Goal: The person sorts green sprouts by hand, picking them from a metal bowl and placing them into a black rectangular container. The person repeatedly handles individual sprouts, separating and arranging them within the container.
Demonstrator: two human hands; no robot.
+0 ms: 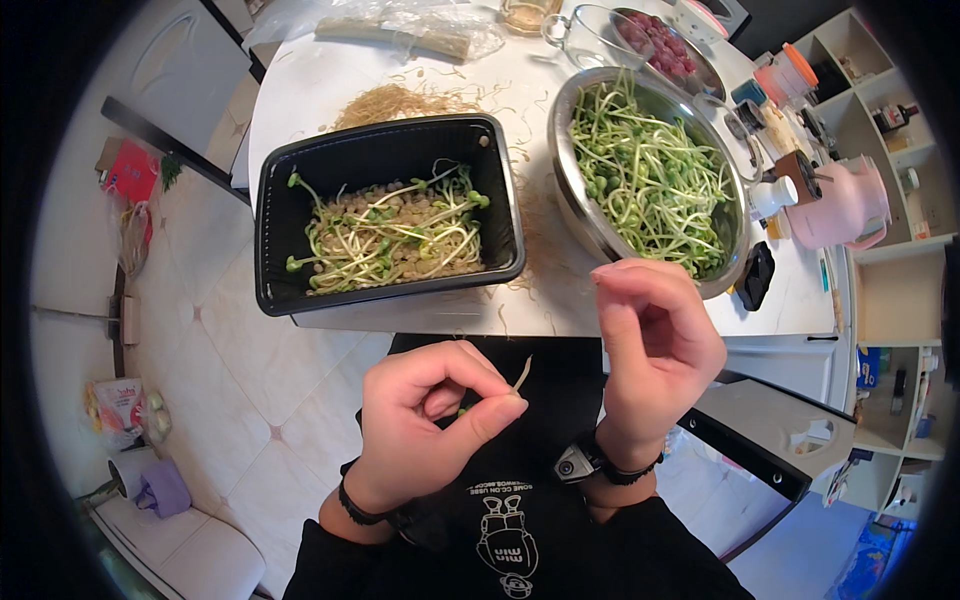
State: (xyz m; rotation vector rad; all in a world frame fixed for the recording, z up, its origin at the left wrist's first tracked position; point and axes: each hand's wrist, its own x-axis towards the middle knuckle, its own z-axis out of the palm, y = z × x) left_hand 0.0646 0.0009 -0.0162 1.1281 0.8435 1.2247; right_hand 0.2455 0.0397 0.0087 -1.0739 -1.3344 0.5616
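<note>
Between the thumb and forefinger of my left hand (435,420) is a pale bean sprout (524,373), held over my lap; a bit of green shows below the fingers. My right hand (660,345) is raised by the near rim of a steel bowl (559,150), thumb and forefinger pinched together with nothing visible between them. Green-leaved sprouts (652,172) fill that bowl. To its left stands a black plastic tray (390,154) with fewer sprouts (375,240) lying over brownish seeds and roots.
Behind the tray lies a heap of stringy brown roots (405,105), with loose strands scattered on the white table (292,97). A glass cup (600,37) and a dish of red pieces (660,45) stand farther back. A pink kettle (836,206) is at right.
</note>
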